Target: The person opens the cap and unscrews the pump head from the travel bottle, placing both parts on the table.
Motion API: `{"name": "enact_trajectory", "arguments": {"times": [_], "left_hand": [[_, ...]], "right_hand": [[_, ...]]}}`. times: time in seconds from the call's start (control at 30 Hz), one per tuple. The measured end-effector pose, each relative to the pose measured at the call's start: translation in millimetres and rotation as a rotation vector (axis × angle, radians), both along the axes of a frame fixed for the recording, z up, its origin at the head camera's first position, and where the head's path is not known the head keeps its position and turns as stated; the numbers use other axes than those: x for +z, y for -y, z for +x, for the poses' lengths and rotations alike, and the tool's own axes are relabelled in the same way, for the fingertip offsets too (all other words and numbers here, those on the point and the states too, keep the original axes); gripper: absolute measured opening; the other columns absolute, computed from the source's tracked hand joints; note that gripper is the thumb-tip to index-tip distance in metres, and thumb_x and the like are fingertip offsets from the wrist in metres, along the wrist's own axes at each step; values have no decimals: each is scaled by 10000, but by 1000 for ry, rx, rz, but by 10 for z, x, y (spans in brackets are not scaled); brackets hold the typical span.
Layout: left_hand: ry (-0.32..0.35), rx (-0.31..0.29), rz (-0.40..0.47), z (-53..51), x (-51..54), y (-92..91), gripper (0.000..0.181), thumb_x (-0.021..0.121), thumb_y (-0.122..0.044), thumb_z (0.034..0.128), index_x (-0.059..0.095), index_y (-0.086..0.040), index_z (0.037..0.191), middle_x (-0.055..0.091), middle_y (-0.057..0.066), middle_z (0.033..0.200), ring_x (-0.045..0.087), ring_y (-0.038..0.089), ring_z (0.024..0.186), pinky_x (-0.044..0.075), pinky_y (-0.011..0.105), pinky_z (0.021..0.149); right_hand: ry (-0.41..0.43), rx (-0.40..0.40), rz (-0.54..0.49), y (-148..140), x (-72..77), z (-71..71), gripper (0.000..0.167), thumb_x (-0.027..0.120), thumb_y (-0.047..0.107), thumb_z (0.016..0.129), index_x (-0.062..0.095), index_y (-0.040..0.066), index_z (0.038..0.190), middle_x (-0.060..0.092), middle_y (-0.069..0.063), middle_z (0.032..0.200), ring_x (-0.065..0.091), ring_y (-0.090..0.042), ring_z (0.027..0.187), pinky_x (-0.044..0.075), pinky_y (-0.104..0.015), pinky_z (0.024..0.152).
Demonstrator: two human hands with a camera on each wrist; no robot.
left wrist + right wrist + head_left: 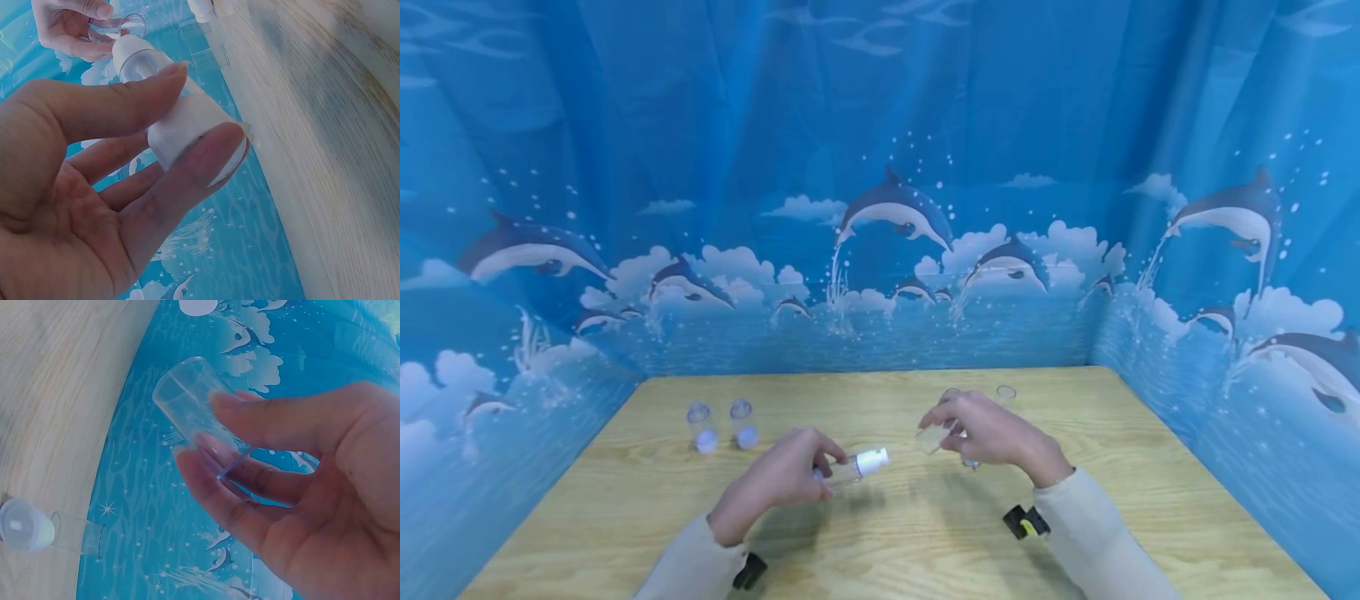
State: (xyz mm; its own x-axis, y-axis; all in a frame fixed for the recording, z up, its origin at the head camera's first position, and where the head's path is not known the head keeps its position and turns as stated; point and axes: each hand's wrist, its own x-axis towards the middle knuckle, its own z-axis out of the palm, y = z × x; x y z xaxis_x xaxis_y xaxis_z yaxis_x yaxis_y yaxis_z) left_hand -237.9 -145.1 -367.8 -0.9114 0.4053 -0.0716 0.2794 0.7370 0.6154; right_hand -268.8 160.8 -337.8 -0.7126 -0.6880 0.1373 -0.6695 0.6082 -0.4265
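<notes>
In the head view my left hand (790,468) holds a small clear bottle (844,472) with a white pump top (872,461), tilted with the top toward the right. The left wrist view shows the thumb and fingers pinching the bottle's white lower part (187,128). My right hand (988,427) pinches a clear cylindrical cap (931,438) to the right of the pump top, apart from it. Up close in the right wrist view, the clear cap (187,394) is see-through, with thumb and fingers around one end.
Two clear containers with whitish bottoms, one nearer the left edge (702,427) and one beside it (744,425), stand on the wooden table (880,550). Partly hidden clear pieces, including a round rim (1006,392), are behind my right hand. A dolphin-print curtain (880,317) encloses the table.
</notes>
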Motion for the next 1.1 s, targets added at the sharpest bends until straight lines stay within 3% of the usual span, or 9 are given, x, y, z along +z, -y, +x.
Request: {"name": "enact_trajectory", "arguments": {"times": [0.4, 0.7, 1.1], "left_hand": [[-23, -32, 4, 3, -52, 17, 456, 845, 64, 705, 763, -58, 1138, 781, 168, 1036, 737, 248, 890, 643, 408, 735], [-21, -1, -13, -7, 2, 12, 478, 856, 54, 705, 762, -87, 1151, 780, 145, 1018, 735, 272, 926, 645, 427, 765], [-18, -21, -6, -10, 7, 17, 481, 851, 66, 705, 761, -66, 1158, 781, 125, 1022, 733, 264, 930, 642, 435, 770]], "right_hand": [[0, -3, 3, 1, -23, -25, 349, 683, -62, 901, 742, 86, 1211, 710, -110, 1158, 704, -252, 1010, 625, -274, 832], [-19, -9, 12, 0, -8, -52, 354, 644, -72, 921, 743, 107, 1209, 707, -107, 1170, 696, -263, 1036, 628, -318, 844], [10, -16, 9, 5, -24, -101, 307, 676, -58, 918, 754, 86, 1178, 732, -135, 1173, 701, -304, 1054, 627, -281, 841]]}}
